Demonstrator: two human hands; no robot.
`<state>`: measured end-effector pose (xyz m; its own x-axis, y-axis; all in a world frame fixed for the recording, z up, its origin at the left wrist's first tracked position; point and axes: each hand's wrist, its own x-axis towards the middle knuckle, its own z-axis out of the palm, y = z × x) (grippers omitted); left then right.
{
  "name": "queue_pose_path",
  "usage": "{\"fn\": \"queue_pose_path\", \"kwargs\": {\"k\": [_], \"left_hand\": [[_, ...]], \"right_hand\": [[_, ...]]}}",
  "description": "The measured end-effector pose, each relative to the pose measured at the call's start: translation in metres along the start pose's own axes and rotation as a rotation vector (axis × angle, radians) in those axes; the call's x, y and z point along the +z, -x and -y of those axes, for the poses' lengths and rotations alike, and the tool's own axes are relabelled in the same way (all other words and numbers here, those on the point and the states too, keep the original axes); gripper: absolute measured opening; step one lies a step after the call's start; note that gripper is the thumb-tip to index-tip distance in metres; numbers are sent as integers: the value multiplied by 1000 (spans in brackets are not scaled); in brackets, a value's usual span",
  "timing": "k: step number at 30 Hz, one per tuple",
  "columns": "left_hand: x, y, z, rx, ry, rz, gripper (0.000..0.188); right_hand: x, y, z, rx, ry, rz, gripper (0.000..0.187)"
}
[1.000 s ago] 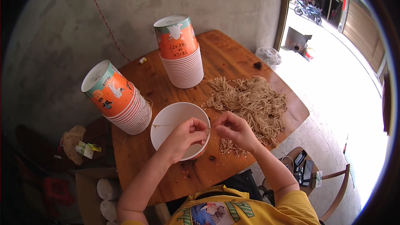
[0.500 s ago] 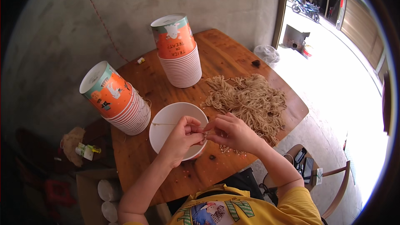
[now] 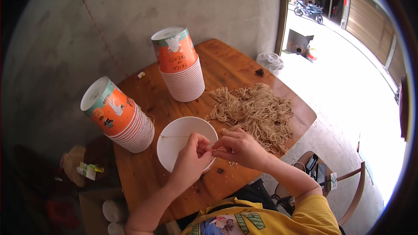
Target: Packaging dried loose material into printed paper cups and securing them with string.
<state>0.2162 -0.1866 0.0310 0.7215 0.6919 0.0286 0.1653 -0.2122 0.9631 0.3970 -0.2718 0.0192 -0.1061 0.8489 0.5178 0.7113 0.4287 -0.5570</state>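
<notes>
A white paper bucket (image 3: 170, 150) stands mouth up on the table in front of me. One thin tan cord (image 3: 176, 136) stretches from the bucket's left wall across its mouth to my fingers. Over the right rim, my left hand (image 3: 193, 153) pinches the cord. My right hand (image 3: 241, 149) meets it there with thumb and forefinger closed on the same cord; the fingertips hide its end. Beside my right hand lies a tangled heap of tan cords (image 3: 257, 111).
Two stacks of upturned orange-printed paper buckets, a left stack (image 3: 126, 119) and a back stack (image 3: 180, 67), stand on the wooden table (image 3: 143, 182). A dark lump (image 3: 259, 72) lies near the far right edge. A wooden chair (image 3: 358, 191) is at the right.
The view has shifted, so the table appears lower and slightly left. My hands stay together at the bucket's right rim, with the fingertips drawn closer around the cord.
</notes>
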Motion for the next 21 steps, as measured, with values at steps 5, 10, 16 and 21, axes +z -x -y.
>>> {"fn": "queue_pose_path", "kwargs": {"k": [5, 10, 16, 21], "left_hand": [[-2, 13, -1, 228, -337, -121, 26], [-18, 2, 3, 212, -180, -9, 28], [-29, 3, -2, 86, -198, 77, 19], [-21, 4, -2, -32, -164, 111, 16]], "right_hand": [[11, -6, 8, -2, 2, -25, 15], [4, -7, 13, 77, 2, 33, 15], [7, -9, 11, 68, 6, 9, 12], [10, -6, 11, 58, 29, -38, 12]]}}
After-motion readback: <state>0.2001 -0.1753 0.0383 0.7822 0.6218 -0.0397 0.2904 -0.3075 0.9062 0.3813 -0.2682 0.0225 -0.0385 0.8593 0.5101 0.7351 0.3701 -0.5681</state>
